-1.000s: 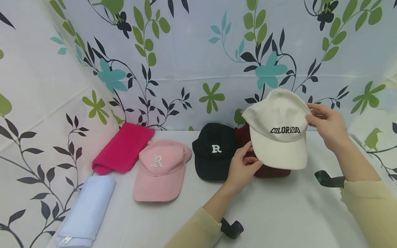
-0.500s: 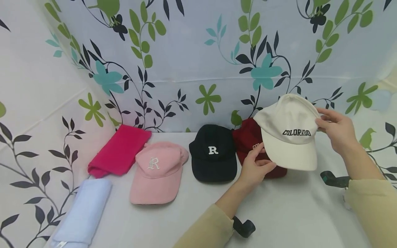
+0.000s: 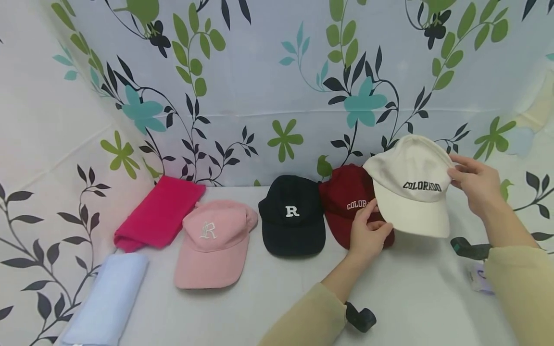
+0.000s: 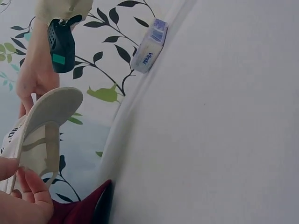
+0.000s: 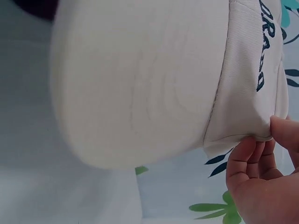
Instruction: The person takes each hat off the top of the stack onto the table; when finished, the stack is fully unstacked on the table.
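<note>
A cream baseball cap (image 3: pixel 411 187) lettered COLORADO is held up in both hands at the right of the head view, its brim tilted down toward the table. My left hand (image 3: pixel 368 233) pinches the brim's left edge. At the crown's right side, my right hand (image 3: pixel 476 185) grips the fabric between thumb and fingers. The right wrist view shows that grip at the cap's (image 5: pixel 140 88) lower side edge. Behind my left hand lies a dark red cap (image 3: pixel 346 197), its lettering partly covered by my fingers. The cream cap overlaps the red one in the head view.
A black cap (image 3: pixel 294 235) with a white R and a pink cap (image 3: pixel 212 262) lie to the left. Further left are a folded magenta cloth (image 3: pixel 160 211) and a light blue towel (image 3: pixel 106 298). A small plastic pack (image 4: pixel 150 45) lies near the right sleeve. Patterned fabric (image 3: pixel 242 96) rises behind.
Both hands have carried the cream cap to the right and slightly down, uncovering more of the red cap. The view has shifted a little, and the small pack now shows beside the right sleeve.
</note>
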Demonstrator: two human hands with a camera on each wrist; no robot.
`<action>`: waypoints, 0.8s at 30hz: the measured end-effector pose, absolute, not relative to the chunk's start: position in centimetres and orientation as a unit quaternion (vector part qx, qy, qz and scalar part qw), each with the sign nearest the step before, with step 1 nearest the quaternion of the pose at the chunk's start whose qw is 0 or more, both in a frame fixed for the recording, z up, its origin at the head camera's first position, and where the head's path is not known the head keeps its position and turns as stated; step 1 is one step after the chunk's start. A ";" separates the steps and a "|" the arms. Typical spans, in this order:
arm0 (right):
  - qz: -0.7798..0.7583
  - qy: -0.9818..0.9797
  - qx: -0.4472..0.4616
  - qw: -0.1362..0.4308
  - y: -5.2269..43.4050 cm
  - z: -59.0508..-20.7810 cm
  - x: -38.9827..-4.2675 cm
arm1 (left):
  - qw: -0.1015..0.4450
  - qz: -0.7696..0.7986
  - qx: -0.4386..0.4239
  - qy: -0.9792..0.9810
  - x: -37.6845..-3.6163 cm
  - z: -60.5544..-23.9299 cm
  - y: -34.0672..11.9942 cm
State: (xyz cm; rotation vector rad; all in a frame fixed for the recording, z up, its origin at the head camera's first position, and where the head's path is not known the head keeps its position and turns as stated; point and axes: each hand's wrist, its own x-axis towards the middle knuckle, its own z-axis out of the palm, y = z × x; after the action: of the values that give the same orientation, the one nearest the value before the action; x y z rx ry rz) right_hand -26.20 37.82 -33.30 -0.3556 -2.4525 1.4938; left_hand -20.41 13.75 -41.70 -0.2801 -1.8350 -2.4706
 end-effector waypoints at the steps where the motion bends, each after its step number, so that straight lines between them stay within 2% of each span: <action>1: 0.512 -0.841 -0.124 0.122 38.0 -33.3 -26.2 | 0.030 -0.800 -0.090 -0.592 -20.4 -41.8 14.1; 14: 0.486 -0.854 -0.150 0.107 39.9 -34.1 -26.7 | 0.052 -0.775 -0.038 -0.628 -20.1 -43.2 17.6; 24: 0.491 -0.843 -0.193 0.109 41.5 -34.6 -27.0 | -0.049 -0.746 -0.055 -0.662 -20.6 -42.8 18.3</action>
State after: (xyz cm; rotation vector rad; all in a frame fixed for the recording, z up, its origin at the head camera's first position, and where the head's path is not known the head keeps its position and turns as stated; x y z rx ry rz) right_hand -26.99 41.45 -34.64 -0.5665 -2.4775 1.4435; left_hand -20.62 18.25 -42.84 -0.1799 -2.1459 -2.4193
